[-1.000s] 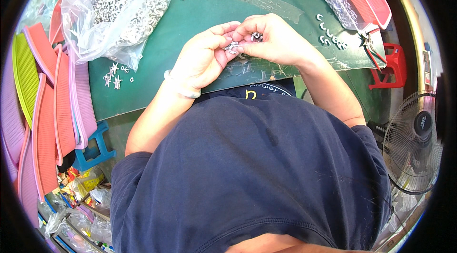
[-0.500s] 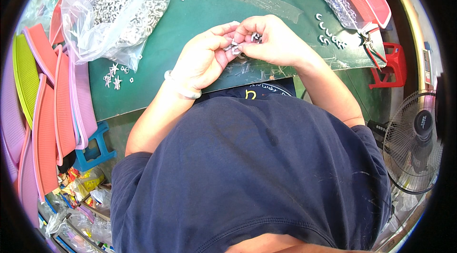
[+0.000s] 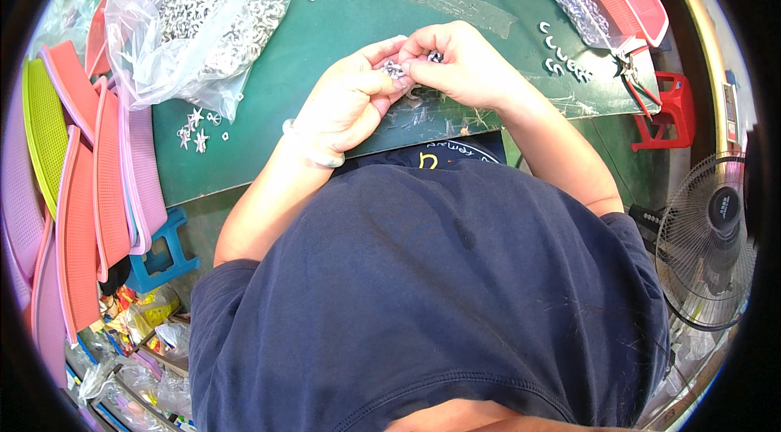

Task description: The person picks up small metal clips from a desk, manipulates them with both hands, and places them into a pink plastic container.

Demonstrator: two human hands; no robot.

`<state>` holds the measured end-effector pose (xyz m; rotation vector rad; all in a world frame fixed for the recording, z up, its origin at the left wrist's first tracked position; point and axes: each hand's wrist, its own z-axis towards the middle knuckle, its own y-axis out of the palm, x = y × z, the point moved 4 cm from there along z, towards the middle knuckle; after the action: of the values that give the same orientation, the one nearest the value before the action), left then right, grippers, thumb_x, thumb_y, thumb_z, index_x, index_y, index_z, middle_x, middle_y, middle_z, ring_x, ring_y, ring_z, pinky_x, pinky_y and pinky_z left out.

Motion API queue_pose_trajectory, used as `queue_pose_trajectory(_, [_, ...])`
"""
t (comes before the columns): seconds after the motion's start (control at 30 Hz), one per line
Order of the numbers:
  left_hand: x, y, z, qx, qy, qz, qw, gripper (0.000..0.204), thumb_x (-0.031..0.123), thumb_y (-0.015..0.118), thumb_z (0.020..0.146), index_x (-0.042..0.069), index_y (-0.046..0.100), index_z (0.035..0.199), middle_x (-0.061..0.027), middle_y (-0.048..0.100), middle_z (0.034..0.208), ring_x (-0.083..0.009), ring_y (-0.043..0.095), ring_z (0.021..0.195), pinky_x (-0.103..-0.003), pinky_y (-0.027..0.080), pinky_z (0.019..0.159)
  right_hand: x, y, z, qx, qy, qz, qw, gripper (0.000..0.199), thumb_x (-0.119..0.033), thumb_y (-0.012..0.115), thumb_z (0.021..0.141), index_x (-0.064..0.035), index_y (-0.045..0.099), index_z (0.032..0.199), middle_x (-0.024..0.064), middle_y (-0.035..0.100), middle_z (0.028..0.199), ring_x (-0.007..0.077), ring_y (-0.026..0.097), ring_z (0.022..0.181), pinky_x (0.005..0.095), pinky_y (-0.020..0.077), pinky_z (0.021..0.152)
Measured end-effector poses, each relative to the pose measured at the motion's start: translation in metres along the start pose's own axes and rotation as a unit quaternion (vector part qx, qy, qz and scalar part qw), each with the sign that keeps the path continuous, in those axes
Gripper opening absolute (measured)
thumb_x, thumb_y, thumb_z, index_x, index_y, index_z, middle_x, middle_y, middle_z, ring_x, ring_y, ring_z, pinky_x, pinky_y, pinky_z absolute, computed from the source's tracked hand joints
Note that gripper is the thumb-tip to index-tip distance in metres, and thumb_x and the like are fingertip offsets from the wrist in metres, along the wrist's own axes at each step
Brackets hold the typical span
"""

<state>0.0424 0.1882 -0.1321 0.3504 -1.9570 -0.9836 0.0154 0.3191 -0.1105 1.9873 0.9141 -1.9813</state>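
My two hands meet over the near edge of the green table. Between its thumb and fingers, my left hand pinches a small silvery-white, many-pointed piece. The fingertips of my right hand press against that piece from the other side. More small shiny pieces show in the curl of my right fingers; their exact shape is partly hidden. Several star-shaped pieces lie on the table to the left. Off to the right are several white, crescent-shaped pieces.
A clear plastic bag full of small pieces stands at the far left. Beyond the crescents sit a clear box, a pink basket and red-handled pliers. Coloured baskets stack at left; a fan stands at right.
My right hand has shifted slightly up, and the pinched piece has turned and moved a little up and left between my fingertips. Everything on the table stays put.
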Motion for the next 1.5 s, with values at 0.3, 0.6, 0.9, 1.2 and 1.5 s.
queue_pose_trajectory(0.3, [0.008,0.005,-0.003,0.028,0.036,-0.032,0.998,0.047,-0.011,0.043,0.075,-0.012,0.034,0.122,-0.0205,0.046,0.118,-0.0279,0.047,0.112,-0.033,0.04,0.097,0.013,-0.014,0.004,-0.006,0.06,0.401,0.914,0.009,-0.008,0.054,0.08,-0.0003,0.058,0.08,0.0059,0.058,0.07,0.0116,0.053,0.058,0.0203,0.0427,0.049])
queue_pose_trajectory(0.6, [0.01,-0.005,0.0,0.01,0.035,-0.146,0.989,0.045,-0.006,0.037,0.08,-0.011,0.03,0.124,-0.0231,0.042,0.12,-0.028,0.048,0.104,-0.033,0.042,0.092,-0.006,-0.002,-0.004,-0.004,0.01,0.18,0.984,0.014,-0.008,0.065,0.074,-0.0012,0.063,0.086,0.0016,0.058,0.072,0.0092,0.052,0.068,0.0209,0.0431,0.057])
queue_pose_trajectory(0.9, [0.013,0.005,-0.006,0.021,0.065,-0.139,0.988,0.042,-0.004,0.036,0.083,-0.011,0.031,0.124,-0.0227,0.037,0.125,-0.0298,0.044,0.112,-0.037,0.039,0.096,0.002,0.001,-0.002,0.029,-0.061,0.123,0.99,0.015,-0.009,0.062,0.078,-0.0008,0.064,0.091,0.0022,0.06,0.073,0.0077,0.052,0.063,0.0212,0.0424,0.058])
queue_pose_trajectory(1.2, [0.016,0.013,-0.009,0.034,0.07,-0.1,0.992,0.043,-0.005,0.036,0.082,-0.011,0.032,0.124,-0.0234,0.036,0.127,-0.0302,0.039,0.119,-0.038,0.033,0.102,0.008,0.001,-0.007,0.012,0.066,0.309,0.949,0.015,-0.011,0.059,0.083,-0.0015,0.063,0.094,-0.0008,0.053,0.063,0.0027,0.042,0.05,0.0158,0.0316,0.042])
queue_pose_trajectory(1.5, [0.017,0.014,-0.008,0.019,0.083,-0.066,0.994,0.048,-0.007,0.036,0.078,-0.011,0.031,0.125,-0.0245,0.039,0.125,-0.0325,0.039,0.119,-0.041,0.031,0.104,0.01,-0.007,-0.001,0.058,0.067,0.506,0.858,0.012,-0.013,0.057,0.083,-0.0008,0.056,0.083,0.0048,0.058,0.074,0.0075,0.05,0.055,0.0184,0.0374,0.042])
